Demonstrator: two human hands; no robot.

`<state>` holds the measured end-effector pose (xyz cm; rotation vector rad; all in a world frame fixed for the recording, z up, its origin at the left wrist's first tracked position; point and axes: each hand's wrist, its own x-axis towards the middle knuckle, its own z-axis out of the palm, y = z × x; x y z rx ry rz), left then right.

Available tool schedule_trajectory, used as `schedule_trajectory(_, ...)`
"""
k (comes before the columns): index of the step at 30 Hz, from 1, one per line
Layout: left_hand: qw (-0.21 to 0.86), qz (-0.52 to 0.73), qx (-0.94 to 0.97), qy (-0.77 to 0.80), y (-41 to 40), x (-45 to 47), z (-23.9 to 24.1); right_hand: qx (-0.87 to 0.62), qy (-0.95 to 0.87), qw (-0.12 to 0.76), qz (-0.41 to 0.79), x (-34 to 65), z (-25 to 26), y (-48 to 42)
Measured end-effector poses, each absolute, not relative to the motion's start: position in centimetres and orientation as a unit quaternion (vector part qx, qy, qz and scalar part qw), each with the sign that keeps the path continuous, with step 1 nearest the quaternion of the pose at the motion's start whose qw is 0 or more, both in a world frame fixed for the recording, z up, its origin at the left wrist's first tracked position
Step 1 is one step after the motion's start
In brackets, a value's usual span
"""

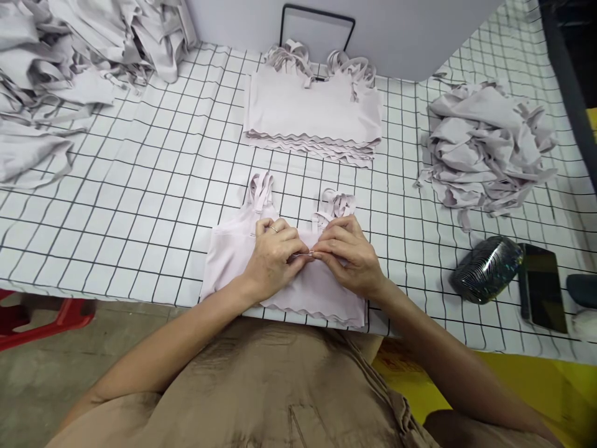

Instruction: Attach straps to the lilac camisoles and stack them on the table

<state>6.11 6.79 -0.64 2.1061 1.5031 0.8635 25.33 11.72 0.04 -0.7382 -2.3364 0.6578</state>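
A pale pink strappy camisole top lies flat at the table's near edge, its looped straps pointing away from me. Over its middle, my left hand is closed in a pinch, with a ring on one finger. Facing it, my right hand pinches too, and the fingertips of both hands nearly meet at the camisole's upper middle. A thin pale line shows between the fingertips; whether it is a thread or the fabric's edge I cannot tell. My hands hide part of the neckline.
Behind the camisole sits a neat stack of similar tops, before a grey box. Loose garments heap up at the far left; another crumpled pile is at right. Near it lie a shiny dark case and a phone.
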Motion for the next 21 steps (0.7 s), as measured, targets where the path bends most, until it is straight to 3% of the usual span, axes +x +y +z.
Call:
schedule_trajectory(8,0.205,0.329,0.757,0.526,6.7,6.1,-0.6,-0.257,-0.901,0.258,0.235,25.7,0.9,12.0)
schedule_trajectory(14,0.203,0.316,0.76,0.53,6.7,6.1,-0.6,-0.215,-0.954,0.118,0.174,25.7,2.9,12.2)
schedule_trajectory(21,0.216,0.294,0.778,0.512,6.8,5.9,-0.6,-0.209,-0.932,0.036,0.293,25.9,5.5,17.5)
